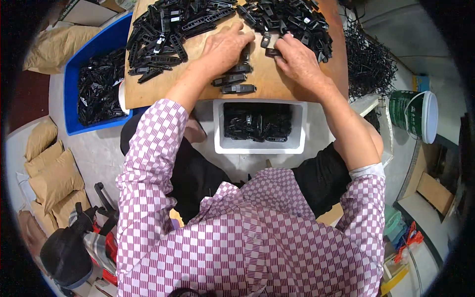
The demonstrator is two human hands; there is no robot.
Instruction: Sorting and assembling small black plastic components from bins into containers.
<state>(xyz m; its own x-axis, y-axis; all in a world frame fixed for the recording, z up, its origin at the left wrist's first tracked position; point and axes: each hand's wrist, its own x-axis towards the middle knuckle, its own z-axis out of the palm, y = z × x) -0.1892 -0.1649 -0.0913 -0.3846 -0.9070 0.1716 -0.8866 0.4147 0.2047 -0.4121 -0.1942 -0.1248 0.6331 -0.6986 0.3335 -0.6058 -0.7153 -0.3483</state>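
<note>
My left hand (226, 48) is over the wooden tabletop, its fingers loosely stretched and apart at the edge of a heap of black plastic parts (170, 29). Just below its fingers, several black parts (238, 89) lie in a short row, one under another; the upper ones are partly hidden by the hand. My right hand (299, 60) pinches a small black plastic part (272, 52) between thumb and fingers, low over the wood. Another small part (266, 39) lies right above it. A second heap of black parts (292, 22) reaches up behind the right hand.
Under the table's near edge stands a white foam box (260, 148) with black parts inside. A blue bin (71, 99) of similar parts is at the left. Tangled black plastic pieces (368, 59) and a green bucket (413, 114) are at the right. Brown packages (57, 180) lie lower left.
</note>
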